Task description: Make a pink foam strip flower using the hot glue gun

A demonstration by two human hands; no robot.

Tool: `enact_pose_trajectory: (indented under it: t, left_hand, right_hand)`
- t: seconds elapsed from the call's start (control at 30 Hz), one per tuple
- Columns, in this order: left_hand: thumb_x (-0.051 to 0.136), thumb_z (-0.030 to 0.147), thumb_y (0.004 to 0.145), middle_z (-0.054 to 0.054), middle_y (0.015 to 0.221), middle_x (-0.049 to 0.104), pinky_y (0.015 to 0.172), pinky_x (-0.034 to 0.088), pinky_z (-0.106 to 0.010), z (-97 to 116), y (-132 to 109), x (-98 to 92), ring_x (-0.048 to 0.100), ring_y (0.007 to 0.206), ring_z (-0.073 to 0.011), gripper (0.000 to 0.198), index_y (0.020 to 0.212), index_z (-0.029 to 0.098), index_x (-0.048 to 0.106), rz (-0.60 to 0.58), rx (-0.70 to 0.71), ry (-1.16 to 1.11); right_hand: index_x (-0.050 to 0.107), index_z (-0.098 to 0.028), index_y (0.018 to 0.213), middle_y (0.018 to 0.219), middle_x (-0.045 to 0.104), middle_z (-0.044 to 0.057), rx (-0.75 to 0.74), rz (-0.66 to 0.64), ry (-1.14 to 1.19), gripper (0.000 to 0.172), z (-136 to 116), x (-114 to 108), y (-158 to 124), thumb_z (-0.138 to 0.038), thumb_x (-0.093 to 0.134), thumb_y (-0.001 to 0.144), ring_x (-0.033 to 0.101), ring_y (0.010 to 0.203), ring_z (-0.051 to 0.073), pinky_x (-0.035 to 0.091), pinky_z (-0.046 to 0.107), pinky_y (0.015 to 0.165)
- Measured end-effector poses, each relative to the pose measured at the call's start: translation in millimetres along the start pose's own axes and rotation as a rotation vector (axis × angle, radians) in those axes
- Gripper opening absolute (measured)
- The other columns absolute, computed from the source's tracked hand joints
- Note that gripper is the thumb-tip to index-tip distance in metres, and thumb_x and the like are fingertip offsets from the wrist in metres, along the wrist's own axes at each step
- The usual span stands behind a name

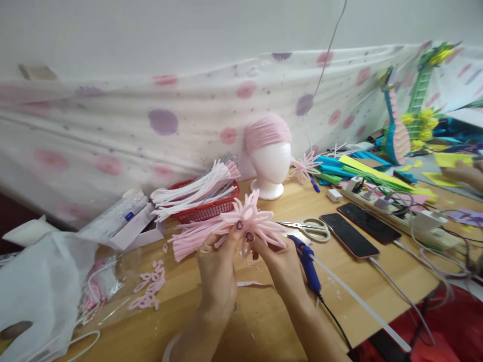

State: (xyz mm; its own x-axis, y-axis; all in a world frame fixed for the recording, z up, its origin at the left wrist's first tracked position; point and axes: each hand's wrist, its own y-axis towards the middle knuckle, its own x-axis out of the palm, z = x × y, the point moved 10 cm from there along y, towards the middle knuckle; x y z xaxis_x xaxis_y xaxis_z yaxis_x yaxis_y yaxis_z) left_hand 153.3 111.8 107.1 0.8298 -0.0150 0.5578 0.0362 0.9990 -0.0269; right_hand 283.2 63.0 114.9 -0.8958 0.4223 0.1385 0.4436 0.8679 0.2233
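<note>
Between the thumbs and fingers of both hands is a pink flower made of bent pipe cleaners (249,213), raised above the wooden table. My left hand (219,256) pinches its left underside, and my right hand (277,256) pinches the right underside. The fingers behind the petals are partly hidden. A bundle of pink pipe cleaners (188,239) lies just behind my left hand. Beside my right hand rests a blue hot glue gun (307,264) with a long glue stick in it. Small pink looped petals (151,286) lie loose on the left.
Behind are a red basket (204,208) of white pipe cleaners and a white foam head (270,161) with a pink wrapped top. Scissors (311,229), two phones (349,235) and a power strip (400,216) lie right. Another person's hand (464,173) shows at the far right.
</note>
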Motion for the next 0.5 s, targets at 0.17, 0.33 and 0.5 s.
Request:
enact_pose_trajectory:
  t: [0.17,0.33,0.5]
  left_hand:
    - [0.083,0.018,0.061,-0.001,0.074,0.076,0.075,0.051,-0.027,-6,2,1.5,0.067,0.074,-0.0156,0.01,0.068,0.017,0.076,-0.013,-0.034,-0.005]
    - [0.082,0.022,0.062,-0.002,0.079,0.077,0.073,0.05,-0.026,-15,3,0.2,0.068,0.076,-0.0156,0.012,0.073,0.019,0.077,0.039,-0.062,-0.076]
    - [0.088,0.028,0.053,0.004,0.058,0.065,0.049,0.038,-0.021,-36,1,5.0,0.054,0.049,-0.0083,0.024,0.061,0.016,0.069,0.054,-0.178,-0.193]
  right_hand:
    - [0.071,-0.017,0.072,0.063,0.059,0.0,0.05,0.115,0.029,0.014,13,-4,-4,-0.031,0.074,0.076,0.049,0.063,0.016,0.041,0.027,0.058]
    - [0.055,-0.019,0.053,0.056,0.047,-0.002,0.068,0.207,0.121,0.035,28,-5,-7,-0.034,0.078,0.073,0.043,0.06,0.015,0.039,0.027,0.058]
    - [0.067,-0.018,0.071,0.063,0.054,-0.001,0.149,0.18,0.374,0.028,48,11,-8,-0.044,0.077,0.076,0.047,0.062,0.015,0.041,0.027,0.059]
